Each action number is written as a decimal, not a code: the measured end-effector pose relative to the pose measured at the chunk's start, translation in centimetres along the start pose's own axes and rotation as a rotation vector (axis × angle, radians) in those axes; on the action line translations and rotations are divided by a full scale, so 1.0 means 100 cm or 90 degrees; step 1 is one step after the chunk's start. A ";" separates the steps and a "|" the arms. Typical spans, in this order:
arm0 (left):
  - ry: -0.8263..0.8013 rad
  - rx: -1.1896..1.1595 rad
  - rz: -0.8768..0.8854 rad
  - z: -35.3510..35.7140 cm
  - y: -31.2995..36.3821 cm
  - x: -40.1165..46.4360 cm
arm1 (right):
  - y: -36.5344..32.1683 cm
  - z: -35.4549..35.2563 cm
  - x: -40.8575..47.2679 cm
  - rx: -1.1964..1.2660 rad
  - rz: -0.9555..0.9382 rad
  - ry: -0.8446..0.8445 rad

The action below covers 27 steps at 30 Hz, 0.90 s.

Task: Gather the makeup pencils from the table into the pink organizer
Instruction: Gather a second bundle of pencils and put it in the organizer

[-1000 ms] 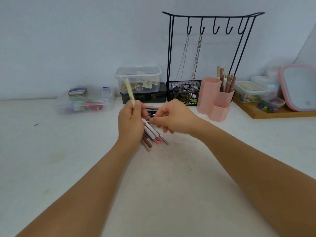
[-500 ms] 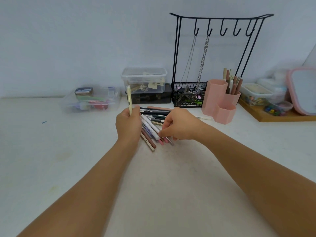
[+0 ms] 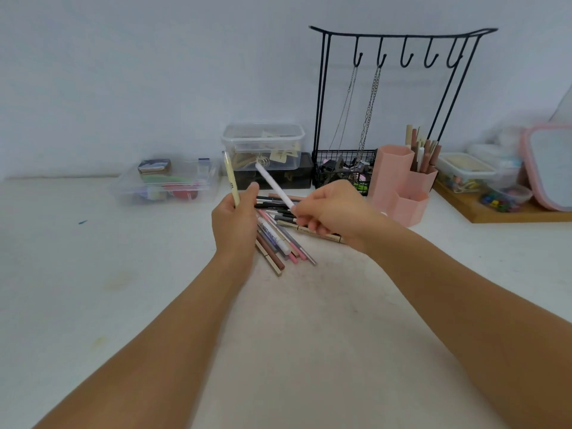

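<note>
Hands both gripping — left hand (image 3: 236, 222) a cream pencil (image 3: 231, 178), right hand (image 3: 332, 212) a white pencil (image 3: 274, 184).

Pencils (image 3: 280, 239) piled on table — pink organizer (image 3: 399, 184) behind

A home dressing/vanity corner is indicated, w/ a white table (image 3: 93, 305) set against a plain white wall (image 3: 154, 72). A black wire jewellery stand (image 3: 399, 35) w/ hooks is seen at the back, chains (image 3: 370, 109) hung from it and small bits kept in its basket. A pink-framed mirror (image 3: 549, 168) is propped at the right edge. Makeup pencils (image 3: 280, 239) are piled mid-table, more are stood in a pink organizer (image 3: 399, 181). Clear plastic storage boxes (image 3: 263, 145) w/ misc. small items are lined along the wall, some on a wooden tray (image 3: 507, 213). No pro salon or shop fittings are shown; domestic clutter only.
</note>
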<state>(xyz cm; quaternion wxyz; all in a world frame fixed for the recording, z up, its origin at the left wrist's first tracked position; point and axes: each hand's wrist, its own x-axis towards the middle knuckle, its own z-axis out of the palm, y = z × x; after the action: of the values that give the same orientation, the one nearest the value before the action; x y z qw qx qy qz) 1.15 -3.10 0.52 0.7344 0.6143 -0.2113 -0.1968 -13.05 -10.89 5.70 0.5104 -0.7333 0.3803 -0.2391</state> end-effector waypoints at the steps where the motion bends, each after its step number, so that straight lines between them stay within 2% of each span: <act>1: -0.012 -0.022 0.001 0.000 0.002 -0.001 | -0.002 0.000 -0.001 0.055 -0.008 -0.023; 7: -0.119 -0.049 0.051 0.005 0.006 -0.011 | 0.001 0.020 -0.007 0.215 -0.032 -0.131; 14: -0.119 0.077 0.117 0.012 0.000 -0.011 | 0.011 0.028 -0.008 0.146 -0.045 -0.116; 16: -0.111 0.100 0.142 0.011 -0.001 -0.009 | 0.011 0.027 -0.006 0.074 -0.067 -0.066; 19: -0.062 0.062 0.135 0.007 0.002 -0.003 | 0.015 0.027 -0.002 -0.125 -0.128 0.031; 23: 0.033 0.069 0.112 0.001 0.001 0.006 | 0.020 0.039 -0.005 -0.312 -0.152 0.029; 27: 0.062 0.042 0.084 -0.001 0.000 0.007 | 0.019 0.043 -0.005 -0.424 -0.129 0.028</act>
<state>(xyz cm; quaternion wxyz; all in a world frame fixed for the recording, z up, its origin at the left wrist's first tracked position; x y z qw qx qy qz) 1.81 -3.39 0.51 0.7347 0.6316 -0.2214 -0.1111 -10.77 -8.40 2.34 0.2086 -0.8882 0.3736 -0.1674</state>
